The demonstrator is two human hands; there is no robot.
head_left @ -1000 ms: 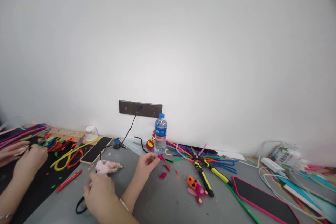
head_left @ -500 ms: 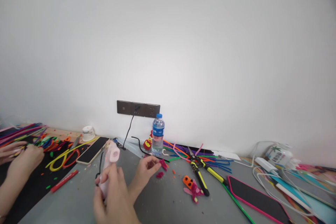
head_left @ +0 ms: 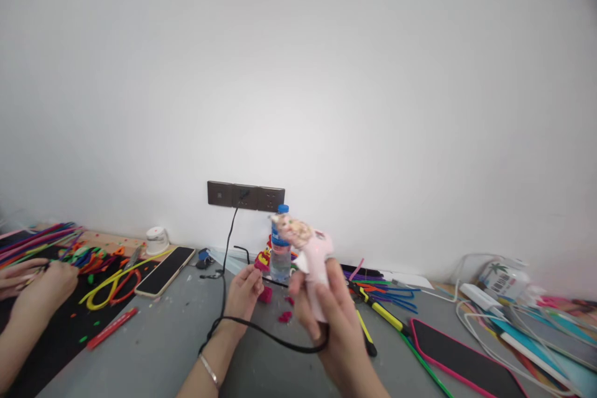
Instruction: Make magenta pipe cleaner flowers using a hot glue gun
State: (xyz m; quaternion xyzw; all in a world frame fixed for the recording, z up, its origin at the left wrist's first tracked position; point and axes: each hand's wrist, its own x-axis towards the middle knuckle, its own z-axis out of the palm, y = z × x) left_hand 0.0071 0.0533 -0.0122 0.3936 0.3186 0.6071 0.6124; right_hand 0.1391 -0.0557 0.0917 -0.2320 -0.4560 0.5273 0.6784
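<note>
My right hand (head_left: 336, 317) is wrapped round a pale pink hot glue gun (head_left: 319, 267), held upright with its patterned front end pointing left. From its grip, a black cord (head_left: 275, 340) loops across my left wrist. To the left of the gun, my left hand (head_left: 243, 295) pinches a small magenta fuzzy piece (head_left: 260, 266) at its fingertips. Another magenta piece (head_left: 265, 295) sits beside those fingers, and a curled magenta scrap (head_left: 285, 317) lies on the grey table. Behind the gun, a water bottle (head_left: 280, 267) is partly hidden.
Yellow-black pliers (head_left: 382, 312), a pink-edged phone (head_left: 466, 357) and white cables (head_left: 471, 323) lie at right. Left are a pale-edged phone (head_left: 165, 270), a red pen (head_left: 112, 328) and orange scissors (head_left: 125, 286). Another person's hands (head_left: 51, 289) work at far left. Sockets (head_left: 245, 196) are on the wall.
My right hand has swung the glue gun from left of my left hand to its right. My left hand has shifted left. The orange-and-magenta figure near the pliers is now hidden.
</note>
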